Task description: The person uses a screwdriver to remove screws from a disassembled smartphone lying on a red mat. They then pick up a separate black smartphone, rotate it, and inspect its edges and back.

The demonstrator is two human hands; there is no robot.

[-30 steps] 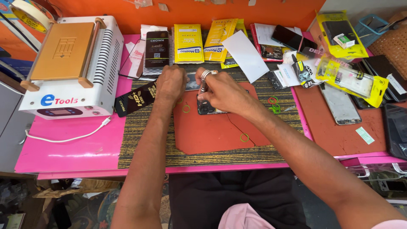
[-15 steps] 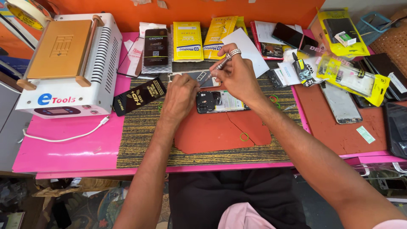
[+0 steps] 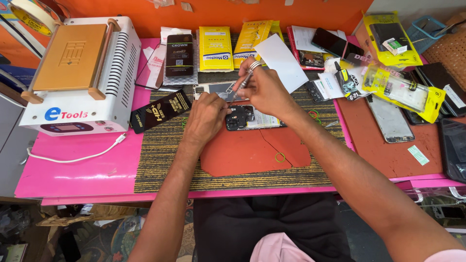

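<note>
An opened black phone (image 3: 252,119) with its insides showing lies on a red mat (image 3: 262,153) in the middle of the bench. My left hand (image 3: 206,119) rests on the phone's left end, fingers curled over it. Just beyond the phone, my right hand (image 3: 264,87) pinches a thin metal tool (image 3: 241,85) that looks like tweezers. The tool slants down to the left, and its tip is near a grey phone part (image 3: 213,90) behind my left hand. A ring shows on a right finger.
A white heating machine (image 3: 73,73) with a cable stands at the left. A black battery pack (image 3: 160,110), yellow packets (image 3: 216,46) and a white sheet (image 3: 281,60) lie behind. Phone frames (image 3: 388,119) and more packets crowd the right side. A striped mat (image 3: 160,165) underlies the red one.
My right hand has lifted off the phone and moved back with the metal tool, uncovering the phone. My left hand has slid slightly toward me onto the phone's left end.
</note>
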